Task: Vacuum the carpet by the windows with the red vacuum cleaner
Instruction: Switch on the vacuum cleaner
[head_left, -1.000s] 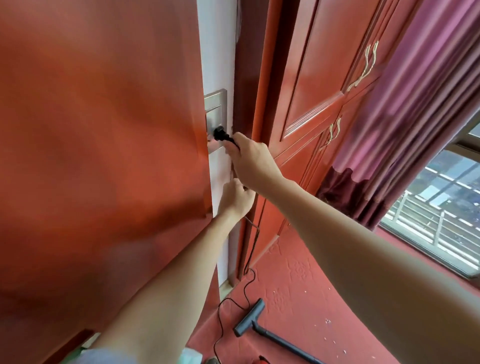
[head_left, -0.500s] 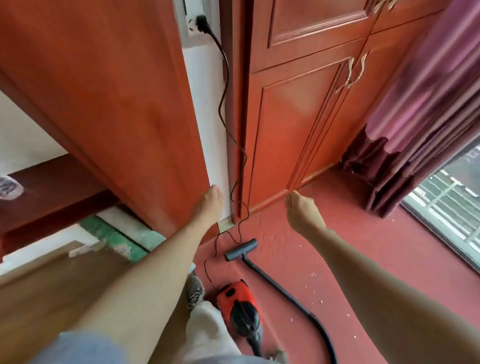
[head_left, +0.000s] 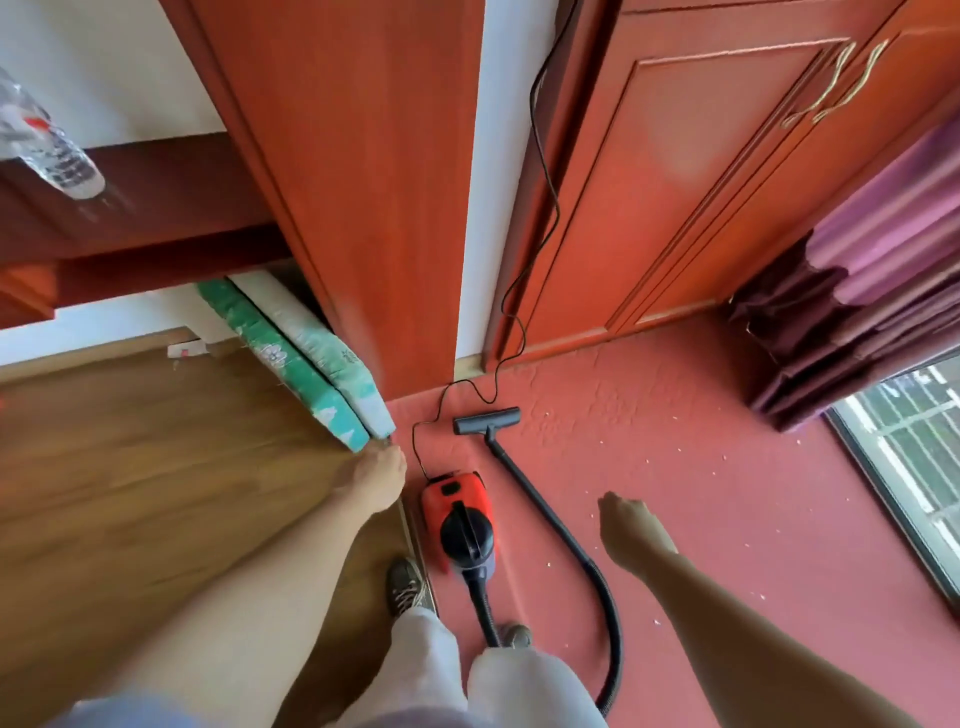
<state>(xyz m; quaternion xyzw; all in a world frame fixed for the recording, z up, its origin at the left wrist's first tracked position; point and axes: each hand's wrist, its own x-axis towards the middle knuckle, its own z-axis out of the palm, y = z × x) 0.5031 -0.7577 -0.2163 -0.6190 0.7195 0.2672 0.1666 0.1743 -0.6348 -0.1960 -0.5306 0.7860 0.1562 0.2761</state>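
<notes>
A person stands over a red vacuum cleaner (head_left: 457, 519) resting at the left edge of the red carpet (head_left: 727, 493), where it meets the wooden floor (head_left: 130, 467). Its black hose (head_left: 602, 582) loops to a floor nozzle (head_left: 487, 420) lying near the wardrobe (head_left: 701, 182), and the power cord (head_left: 543, 156) climbs the wall. The left hand (head_left: 376, 480) and right hand (head_left: 626, 525) hang empty on either side of the machine, fingers loosely curled. White crumbs (head_left: 649, 461) dot the carpet toward the window (head_left: 909, 457) and purple curtain (head_left: 872, 291).
</notes>
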